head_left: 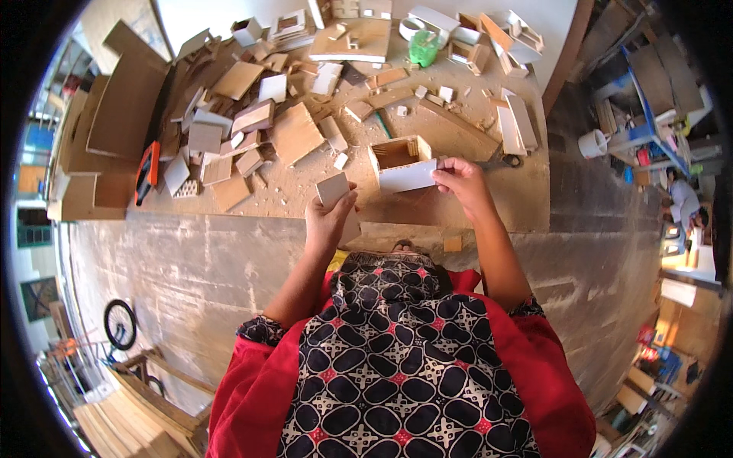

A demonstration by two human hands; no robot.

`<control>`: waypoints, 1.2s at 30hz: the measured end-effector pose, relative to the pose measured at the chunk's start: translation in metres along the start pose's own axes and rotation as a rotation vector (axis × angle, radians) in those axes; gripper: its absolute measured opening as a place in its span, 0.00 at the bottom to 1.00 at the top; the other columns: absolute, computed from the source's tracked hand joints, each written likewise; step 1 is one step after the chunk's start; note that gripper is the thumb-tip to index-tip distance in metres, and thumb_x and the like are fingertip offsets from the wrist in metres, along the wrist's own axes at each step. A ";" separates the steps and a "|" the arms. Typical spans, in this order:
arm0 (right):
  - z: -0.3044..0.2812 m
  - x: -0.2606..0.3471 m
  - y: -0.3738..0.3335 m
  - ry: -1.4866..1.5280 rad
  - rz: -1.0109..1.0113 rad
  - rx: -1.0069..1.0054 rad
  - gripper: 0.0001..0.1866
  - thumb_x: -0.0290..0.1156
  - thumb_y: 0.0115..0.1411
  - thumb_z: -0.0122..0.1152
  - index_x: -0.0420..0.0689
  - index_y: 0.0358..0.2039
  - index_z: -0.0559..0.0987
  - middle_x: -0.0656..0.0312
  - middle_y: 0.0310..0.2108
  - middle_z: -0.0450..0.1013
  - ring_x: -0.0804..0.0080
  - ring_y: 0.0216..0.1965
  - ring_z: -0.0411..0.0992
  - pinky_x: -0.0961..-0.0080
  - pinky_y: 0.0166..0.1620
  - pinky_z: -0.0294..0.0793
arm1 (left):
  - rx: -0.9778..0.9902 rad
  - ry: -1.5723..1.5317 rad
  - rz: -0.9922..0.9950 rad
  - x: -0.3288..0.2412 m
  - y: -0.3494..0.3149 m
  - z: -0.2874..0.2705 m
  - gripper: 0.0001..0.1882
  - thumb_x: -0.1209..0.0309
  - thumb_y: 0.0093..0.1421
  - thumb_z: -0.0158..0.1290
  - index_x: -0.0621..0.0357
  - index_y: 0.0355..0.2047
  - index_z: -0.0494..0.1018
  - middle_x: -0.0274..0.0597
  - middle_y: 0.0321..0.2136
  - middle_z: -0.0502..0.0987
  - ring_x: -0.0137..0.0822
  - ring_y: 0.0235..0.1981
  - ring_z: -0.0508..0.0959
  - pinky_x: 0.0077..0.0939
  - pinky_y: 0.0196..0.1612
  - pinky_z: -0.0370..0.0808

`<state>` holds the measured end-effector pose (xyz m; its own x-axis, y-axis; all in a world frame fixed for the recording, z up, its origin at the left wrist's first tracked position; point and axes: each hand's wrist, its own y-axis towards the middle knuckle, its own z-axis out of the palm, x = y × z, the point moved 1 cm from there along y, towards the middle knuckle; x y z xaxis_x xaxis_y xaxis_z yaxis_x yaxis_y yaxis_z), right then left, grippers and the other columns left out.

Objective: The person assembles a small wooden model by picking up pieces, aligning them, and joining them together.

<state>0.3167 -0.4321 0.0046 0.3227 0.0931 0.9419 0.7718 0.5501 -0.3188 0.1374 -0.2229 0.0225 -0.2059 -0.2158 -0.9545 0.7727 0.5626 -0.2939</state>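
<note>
My left hand (330, 217) is closed around a small flat wooden board (332, 189), held upright just off the table's front edge. Between the thumb and fingers of my right hand (463, 182) is one end of a white rectangular panel (407, 176). That panel lies across the near side of a small open wooden box (398, 153) on the table. Whether panel and box touch cannot be made out. Behind the box lies a thin green stick, perhaps a pencil (382, 124). Dark-handled scissors (510, 161) rest right of my right hand.
The wooden worktable (527, 198) carries many offcuts, with a square board (298, 133) left of the box. An orange-handled saw (146, 172) leans at the left edge. A green plastic cup (424, 49) stands at the back. Far right, another person (682, 200) is bent over.
</note>
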 end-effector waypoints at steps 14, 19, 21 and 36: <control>-0.007 0.009 0.000 0.073 0.005 0.020 0.09 0.24 0.57 0.63 0.41 0.39 0.78 0.68 0.29 0.75 0.83 0.28 0.70 0.86 0.33 0.71 | -0.052 -0.095 0.067 0.020 -0.002 -0.015 0.12 0.70 0.58 0.56 0.63 0.41 0.77 0.36 0.27 0.78 0.26 0.27 0.77 0.22 0.31 0.74; -0.003 0.017 0.000 0.062 -0.026 0.010 0.08 0.23 0.57 0.62 0.40 0.39 0.78 0.66 0.31 0.75 0.81 0.28 0.71 0.85 0.33 0.71 | -0.016 -0.107 0.025 0.027 -0.002 -0.020 0.13 0.69 0.58 0.57 0.62 0.42 0.76 0.35 0.30 0.78 0.25 0.29 0.77 0.22 0.33 0.74; -0.001 0.015 0.001 0.043 -0.027 -0.012 0.08 0.22 0.57 0.62 0.39 0.39 0.78 0.65 0.32 0.76 0.81 0.29 0.71 0.85 0.33 0.72 | -0.023 -0.102 0.026 0.028 -0.003 -0.021 0.13 0.69 0.58 0.56 0.62 0.42 0.76 0.34 0.29 0.78 0.26 0.29 0.77 0.22 0.33 0.74; -0.002 0.007 0.000 0.071 -0.060 -0.065 0.09 0.23 0.57 0.63 0.40 0.39 0.78 0.66 0.31 0.75 0.81 0.29 0.71 0.85 0.33 0.72 | -0.049 -0.050 0.089 0.030 -0.010 -0.025 0.11 0.71 0.57 0.53 0.61 0.40 0.78 0.37 0.27 0.79 0.27 0.29 0.78 0.24 0.34 0.75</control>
<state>0.3204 -0.4335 0.0111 0.3109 0.0011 0.9504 0.8241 0.4979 -0.2702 0.1083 -0.2155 -0.0048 -0.1071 -0.2020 -0.9735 0.7559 0.6195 -0.2117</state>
